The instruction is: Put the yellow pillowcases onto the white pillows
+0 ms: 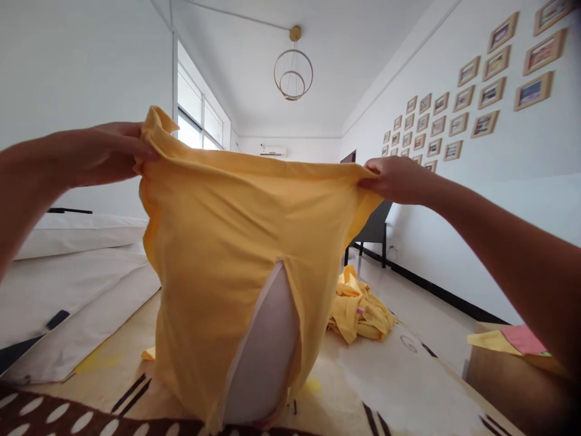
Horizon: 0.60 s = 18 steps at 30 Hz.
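Observation:
A yellow cushion cover [218, 242] hangs upright in front of me, stretched between both hands. Through a slit in its lower middle shows a smooth white cushion [263, 357]; the rest of that cushion is hidden by the cloth. My left hand [120, 151] is closed on the cover's upper left corner, where the fabric bunches above the fingers. At the upper right corner, my right hand [394, 177] pinches the edge between thumb and fingers. The top edge runs fairly taut from one hand to the other.
Beyond the cover, a heap of yellow cloth [361, 306] lies on a patterned beige mat [122, 339]. White upholstery [82, 278] stands at left. A cardboard box [508, 381] with yellow and pink cloth is at lower right. A dark chair [374, 227] stands by the framed-picture wall.

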Tool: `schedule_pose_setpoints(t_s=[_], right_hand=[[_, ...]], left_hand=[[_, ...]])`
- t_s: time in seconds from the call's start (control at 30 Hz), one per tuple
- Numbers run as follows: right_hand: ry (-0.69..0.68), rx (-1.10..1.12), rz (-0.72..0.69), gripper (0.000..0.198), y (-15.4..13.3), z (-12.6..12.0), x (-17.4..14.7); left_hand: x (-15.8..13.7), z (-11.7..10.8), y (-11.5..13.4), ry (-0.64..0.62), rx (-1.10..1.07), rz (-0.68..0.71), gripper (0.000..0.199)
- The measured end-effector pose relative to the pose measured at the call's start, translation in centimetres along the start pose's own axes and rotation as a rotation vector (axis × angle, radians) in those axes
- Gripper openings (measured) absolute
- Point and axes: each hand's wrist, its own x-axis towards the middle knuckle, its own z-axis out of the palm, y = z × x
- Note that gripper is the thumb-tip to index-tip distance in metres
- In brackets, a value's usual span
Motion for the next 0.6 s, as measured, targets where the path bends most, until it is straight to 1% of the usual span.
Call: schedule_pose_setpoints(t_s=[0.03, 0.07, 0.1, 0.17, 0.23, 0.33, 0.37, 0.4, 0.43, 0.5, 0.53, 0.6], right_hand=[[-0.048, 0.051, 0.022, 0.012, -0.1, 0.2, 0.1], [-0.089, 0.104, 0.031, 0.009, -0.3, 0.3, 0.2], [-0.115, 0.152, 0.027, 0.009, -0.7, 0.3, 0.1], [-0.107, 0.215, -0.013, 0.014, -2.1, 0.1, -0.6], [-0.014, 0.225, -0.090, 0.022, -4.1, -0.3, -1.9], [0.245, 0.156, -0.190, 0.025, -7.5, -0.9, -4.1], [0.300, 0.120, -0.221, 0.025, -8.4, -1.0, -4.5], [0.312, 0.082, -0.251, 0.025, -9.0, -1.0, -4.8], [0.289, 0.044, -0.274, 0.026, -9.3, -1.0, -4.8], [0.210, -0.029, -0.275, 0.030, -9.0, -0.6, -4.0], [0.181, -0.064, -0.260, 0.031, -8.6, -0.4, -3.4], [0.119, -0.117, -0.255, 0.032, -7.5, 0.4, -2.3]], left_hand=[[0.0, -0.4, 0.0, -0.083, 0.031, -0.019, 0.030], [0.1, -0.6, 0.0, -0.131, 0.087, -0.045, 0.033], [0.1, -0.7, 0.0, -0.131, 0.159, -0.071, 0.036], [0.2, -0.4, 0.2, -0.025, 0.286, -0.090, 0.036], [0.1, 0.4, 0.6, 0.065, 0.326, -0.080, 0.034], [-0.4, 1.7, 1.5, 0.220, 0.342, -0.086, 0.028], [-0.5, 2.0, 1.7, 0.283, 0.357, -0.114, 0.024], [-0.7, 2.2, 1.9, 0.350, 0.383, -0.146, 0.024], [-0.8, 2.3, 2.0, 0.415, 0.421, -0.179, 0.029], [-0.9, 2.3, 2.1, 0.497, 0.519, -0.239, 0.042], [-0.9, 2.2, 2.1, 0.510, 0.561, -0.254, 0.045], [-0.8, 1.9, 1.9, 0.501, 0.597, -0.258, 0.044]])
